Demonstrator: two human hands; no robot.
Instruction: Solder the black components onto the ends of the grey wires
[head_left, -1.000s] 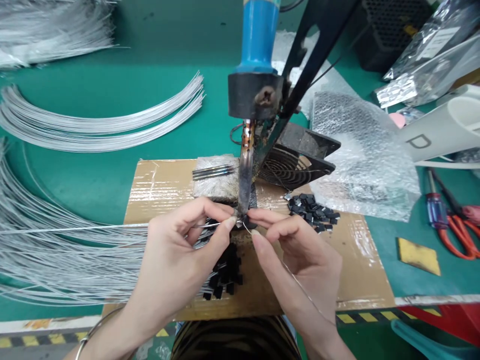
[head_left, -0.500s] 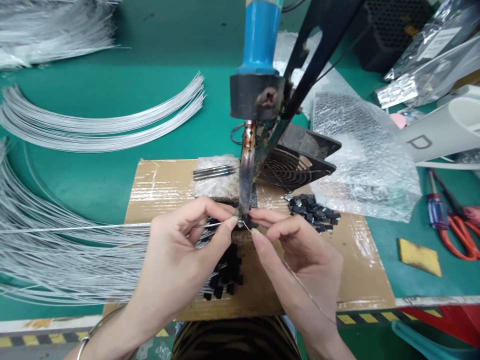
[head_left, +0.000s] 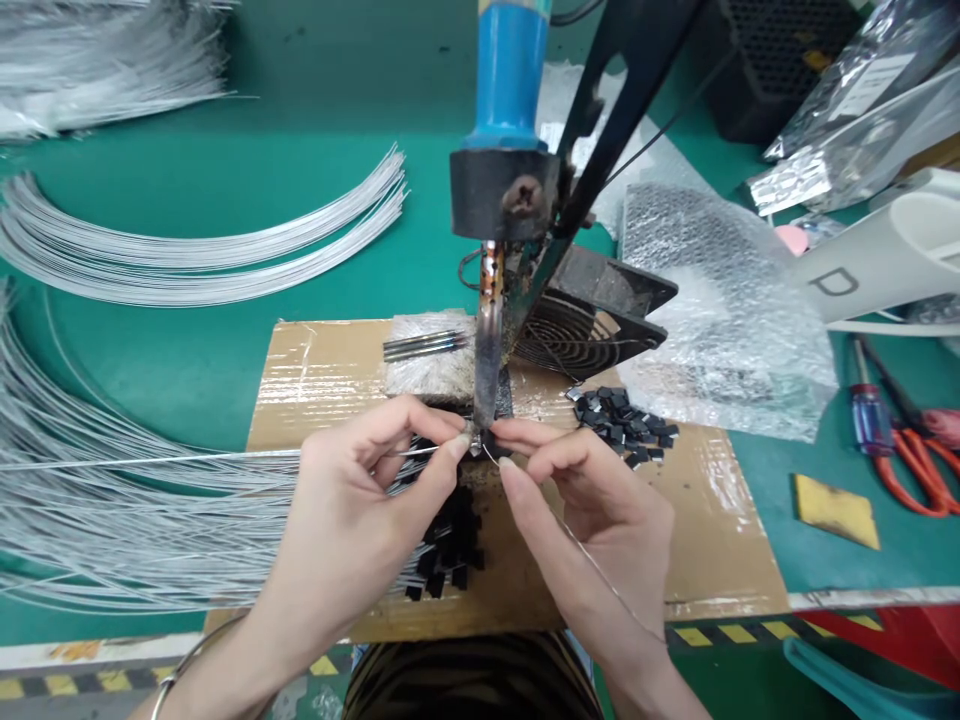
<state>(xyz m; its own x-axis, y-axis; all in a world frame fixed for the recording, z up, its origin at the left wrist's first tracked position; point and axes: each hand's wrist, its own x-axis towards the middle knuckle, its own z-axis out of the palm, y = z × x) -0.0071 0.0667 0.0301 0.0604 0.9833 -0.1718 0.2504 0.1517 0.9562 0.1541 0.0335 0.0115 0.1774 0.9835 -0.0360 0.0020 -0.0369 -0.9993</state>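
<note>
My left hand (head_left: pixel 375 490) pinches a thin grey wire (head_left: pixel 247 456) close to its end, just left of the soldering iron tip. Between finger and thumb of my right hand (head_left: pixel 592 510) runs a strand of solder wire (head_left: pixel 592 560), which trails down over the palm. Its free end curves up toward the tip. The soldering iron (head_left: pixel 490 340) has a blue handle and points downward from a black stand arm (head_left: pixel 600 150). A small shiny piece sits right under the tip; my fingertips partly hide it.
Cardboard (head_left: pixel 720 540) lies under the work. Small black parts (head_left: pixel 622 420) are heaped at right; wires with black ends (head_left: pixel 450 545) lie below my left hand. A fan (head_left: pixel 592 320) stands behind. Bundled wires (head_left: pixel 210 260), a yellow sponge (head_left: pixel 836 510) and orange-handled pliers (head_left: pixel 919 470) lie around.
The iron and its stand arm have shifted slightly left and are tilted a little differently. Both hands keep their grips, and the solder end has moved slightly away from the tip.
</note>
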